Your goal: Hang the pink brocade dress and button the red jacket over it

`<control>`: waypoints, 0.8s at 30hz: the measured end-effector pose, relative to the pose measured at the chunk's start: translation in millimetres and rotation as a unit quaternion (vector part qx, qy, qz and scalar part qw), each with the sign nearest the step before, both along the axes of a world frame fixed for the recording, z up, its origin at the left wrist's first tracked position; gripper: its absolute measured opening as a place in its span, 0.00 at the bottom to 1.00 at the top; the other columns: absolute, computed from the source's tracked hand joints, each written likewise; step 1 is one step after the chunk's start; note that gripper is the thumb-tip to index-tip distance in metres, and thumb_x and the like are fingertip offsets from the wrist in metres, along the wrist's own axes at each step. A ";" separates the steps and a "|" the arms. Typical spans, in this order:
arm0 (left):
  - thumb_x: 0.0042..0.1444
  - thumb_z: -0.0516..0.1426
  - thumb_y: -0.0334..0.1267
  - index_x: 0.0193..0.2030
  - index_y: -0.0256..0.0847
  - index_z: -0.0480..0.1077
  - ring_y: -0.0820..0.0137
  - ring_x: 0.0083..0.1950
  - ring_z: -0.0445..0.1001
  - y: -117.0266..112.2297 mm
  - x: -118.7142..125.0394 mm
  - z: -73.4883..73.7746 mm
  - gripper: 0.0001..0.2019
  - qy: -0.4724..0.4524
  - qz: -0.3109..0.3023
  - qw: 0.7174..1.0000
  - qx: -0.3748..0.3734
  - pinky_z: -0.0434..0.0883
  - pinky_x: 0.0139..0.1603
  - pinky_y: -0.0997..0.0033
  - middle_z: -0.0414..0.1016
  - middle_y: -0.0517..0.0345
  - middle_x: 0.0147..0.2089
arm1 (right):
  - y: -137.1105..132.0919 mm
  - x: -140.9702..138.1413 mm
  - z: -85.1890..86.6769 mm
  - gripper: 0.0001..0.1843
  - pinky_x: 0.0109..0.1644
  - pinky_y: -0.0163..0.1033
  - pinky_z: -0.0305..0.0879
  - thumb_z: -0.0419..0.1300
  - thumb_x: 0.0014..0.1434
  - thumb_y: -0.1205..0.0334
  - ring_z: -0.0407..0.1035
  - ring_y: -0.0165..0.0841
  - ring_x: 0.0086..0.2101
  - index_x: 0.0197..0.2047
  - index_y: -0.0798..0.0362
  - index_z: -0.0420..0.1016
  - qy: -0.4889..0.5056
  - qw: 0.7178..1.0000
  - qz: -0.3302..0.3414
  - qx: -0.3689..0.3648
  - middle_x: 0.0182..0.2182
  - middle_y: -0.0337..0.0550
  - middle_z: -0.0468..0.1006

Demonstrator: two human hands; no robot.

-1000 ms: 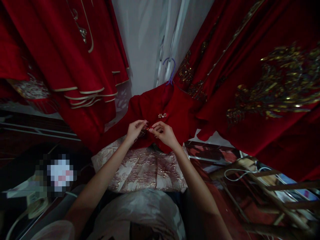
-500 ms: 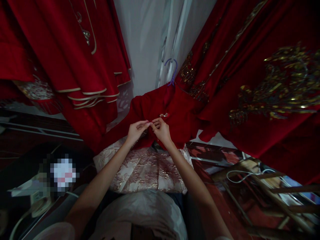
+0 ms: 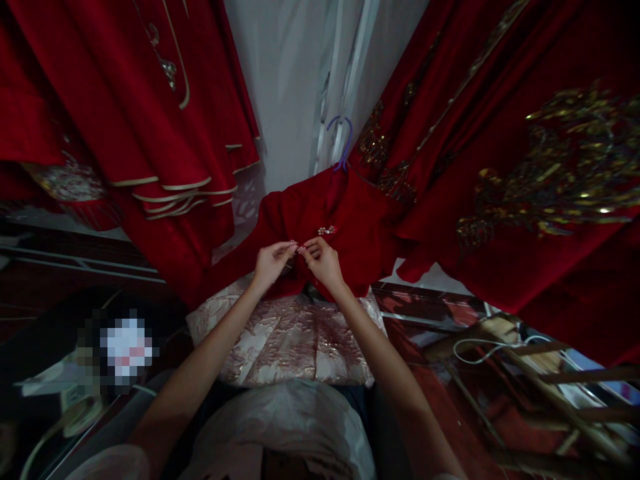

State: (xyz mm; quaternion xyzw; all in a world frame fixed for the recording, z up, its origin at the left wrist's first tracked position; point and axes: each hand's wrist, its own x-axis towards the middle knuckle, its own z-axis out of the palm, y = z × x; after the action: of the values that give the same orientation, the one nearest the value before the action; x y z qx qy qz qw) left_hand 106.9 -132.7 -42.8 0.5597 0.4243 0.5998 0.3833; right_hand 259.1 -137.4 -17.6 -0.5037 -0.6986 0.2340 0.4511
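Note:
A red garment point(image 3: 360, 247) hangs on a purple hanger point(image 3: 344, 143), its lower part spread over a pale brocade cloth point(image 3: 295, 340) on my lap. My left hand point(image 3: 271, 264) and my right hand point(image 3: 323, 260) meet at the garment's front, thumbs and fingers pinched and their tips almost touching. A small beaded bit shows at the fingertips, but the fingers hide most of it. Just above my right hand, a beaded ornament point(image 3: 327, 231) with pale stones sits on the garment.
Red garments with pale piping point(image 3: 185, 180) hang at left; others with gold sequins point(image 3: 560, 167) hang at right. A wooden rack-like chair point(image 3: 545, 380) with a white cable point(image 3: 480, 352) stands at lower right. A dark surface at left holds a tape roll point(image 3: 83, 415).
Both hands stay at the same spot on the garment. The fingertips have shifted very slightly, and the view has moved a little.

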 end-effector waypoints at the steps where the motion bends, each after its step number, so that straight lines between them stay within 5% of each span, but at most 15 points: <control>1: 0.47 0.63 0.51 0.40 0.36 0.77 0.66 0.37 0.79 -0.3 0.1 0.1 0.21 0.002 0.006 1.000 0.000 0.75 0.45 0.63 0.81 0.47 0.41 | 0.0 0.0 -0.1 0.07 0.30 0.31 0.65 0.58 0.58 0.56 0.71 0.27 0.25 0.38 0.49 0.69 0.001 1.000 0.001 0.001 0.28 0.36 0.77; 24: 0.54 0.59 0.47 0.46 0.40 0.77 0.65 0.45 0.78 -3.5 -1.5 -5.3 0.17 0.090 0.008 0.994 0.061 0.74 0.49 0.64 0.79 0.49 0.47 | -0.2 3.2 -1.1 0.07 0.29 0.31 0.66 0.58 0.57 0.57 0.71 0.27 0.25 0.37 0.50 0.69 -0.016 1.000 0.005 0.002 0.27 0.36 0.76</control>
State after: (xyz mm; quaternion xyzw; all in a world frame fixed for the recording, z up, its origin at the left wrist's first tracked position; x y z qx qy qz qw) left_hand 105.4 -136.2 -48.1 0.6301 0.4242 0.5750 0.3039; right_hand 262.3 -137.5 -18.7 -0.5027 -0.7087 0.2272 0.4399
